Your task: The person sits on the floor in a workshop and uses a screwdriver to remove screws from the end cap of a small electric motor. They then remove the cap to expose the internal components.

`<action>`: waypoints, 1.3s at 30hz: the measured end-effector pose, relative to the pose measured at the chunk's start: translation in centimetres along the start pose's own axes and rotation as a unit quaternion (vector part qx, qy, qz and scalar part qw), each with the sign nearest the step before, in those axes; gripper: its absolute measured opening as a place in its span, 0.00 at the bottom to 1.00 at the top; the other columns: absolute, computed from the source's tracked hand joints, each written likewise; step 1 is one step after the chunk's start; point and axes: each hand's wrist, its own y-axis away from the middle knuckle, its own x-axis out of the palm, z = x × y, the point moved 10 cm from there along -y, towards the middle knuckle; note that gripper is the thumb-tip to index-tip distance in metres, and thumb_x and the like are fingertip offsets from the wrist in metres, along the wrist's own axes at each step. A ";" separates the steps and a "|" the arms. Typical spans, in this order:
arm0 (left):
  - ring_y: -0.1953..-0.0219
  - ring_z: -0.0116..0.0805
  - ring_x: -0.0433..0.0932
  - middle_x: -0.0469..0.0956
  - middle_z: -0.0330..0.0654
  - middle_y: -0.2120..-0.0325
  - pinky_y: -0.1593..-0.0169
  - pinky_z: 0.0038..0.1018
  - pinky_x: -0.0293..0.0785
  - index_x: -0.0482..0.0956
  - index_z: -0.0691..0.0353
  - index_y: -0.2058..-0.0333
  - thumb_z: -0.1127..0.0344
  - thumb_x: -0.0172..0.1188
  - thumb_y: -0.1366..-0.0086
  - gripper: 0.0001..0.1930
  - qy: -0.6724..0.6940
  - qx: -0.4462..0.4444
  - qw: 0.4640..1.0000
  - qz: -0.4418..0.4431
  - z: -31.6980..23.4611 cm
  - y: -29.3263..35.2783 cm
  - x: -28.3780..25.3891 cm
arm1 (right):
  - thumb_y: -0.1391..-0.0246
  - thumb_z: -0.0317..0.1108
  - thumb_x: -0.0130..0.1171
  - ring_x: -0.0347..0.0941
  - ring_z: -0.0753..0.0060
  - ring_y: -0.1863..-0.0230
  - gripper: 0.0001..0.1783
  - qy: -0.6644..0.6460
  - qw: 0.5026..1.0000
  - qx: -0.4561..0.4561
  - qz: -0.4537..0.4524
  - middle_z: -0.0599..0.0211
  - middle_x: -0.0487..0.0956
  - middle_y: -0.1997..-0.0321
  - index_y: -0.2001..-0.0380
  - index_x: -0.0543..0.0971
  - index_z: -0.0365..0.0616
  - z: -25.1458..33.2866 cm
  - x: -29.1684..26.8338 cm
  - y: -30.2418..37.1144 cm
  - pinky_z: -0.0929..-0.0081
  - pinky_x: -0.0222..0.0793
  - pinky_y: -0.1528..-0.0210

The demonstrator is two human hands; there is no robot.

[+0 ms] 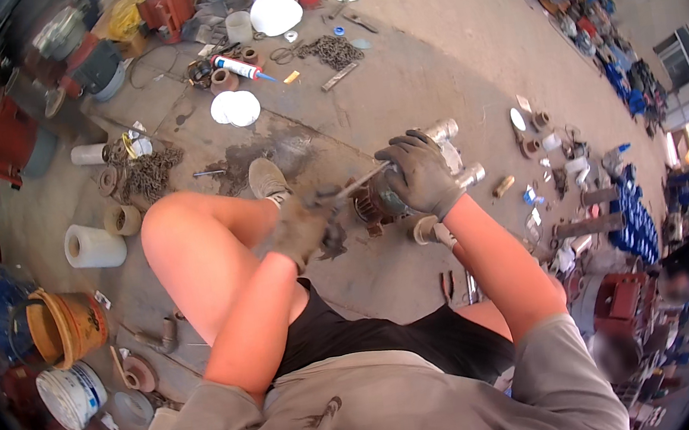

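Both my hands wear grey-brown work gloves. My left hand [304, 227] is closed round the near end of a thin metal rod-like tool [360, 181]; its handle is hidden in the glove. The far end of the tool runs up to the curled fingers of my right hand [421, 172], which closes on it over a pump-like machine part. That part has a dark ribbed body [368, 203] low on the floor between my legs. Two silvery pipe stubs, one upper [441, 130] and one lower [470, 177], stick out to the right beyond my right hand.
Pliers [447, 287] lie near my right thigh. Ahead are a sealant tube [243, 67], chains [332, 51] and white discs [235, 107]. At left stand a film roll [94, 246], a yellow bucket [68, 325] and a white bucket [73, 397]. Scattered parts lie to the right.
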 end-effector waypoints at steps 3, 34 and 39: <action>0.75 0.31 0.83 0.85 0.43 0.69 0.72 0.29 0.81 0.82 0.68 0.40 0.74 0.64 0.22 0.15 0.095 0.033 0.993 -0.058 0.5 -3.7 -3.0 | 0.36 0.46 0.68 0.80 0.46 0.34 0.21 -0.029 0.998 0.030 -0.038 0.52 0.89 0.47 0.47 0.88 0.45 0.0 -0.4 0.4 0.46 0.64 0.20; 0.76 0.32 0.65 0.63 0.35 0.74 0.68 0.32 0.78 0.70 0.58 0.68 0.68 0.56 0.21 0.12 0.206 -0.077 0.975 0.021 -6.8 -18.7 6.7 | 0.35 0.55 0.66 0.80 0.29 0.33 0.47 -0.114 0.877 0.462 -0.069 0.29 0.77 0.32 0.26 0.68 0.29 -13.4 -3.2 4.5 0.44 0.76 0.29; 0.80 0.25 0.59 0.59 0.30 0.80 0.66 0.28 0.73 0.72 0.56 0.68 0.71 0.50 0.22 0.11 0.152 -0.099 0.981 0.072 -8.3 -18.8 9.1 | 0.37 0.54 0.69 0.80 0.26 0.33 0.48 -0.128 0.878 0.453 -0.088 0.25 0.77 0.31 0.25 0.69 0.29 -13.9 -3.1 4.8 0.45 0.77 0.29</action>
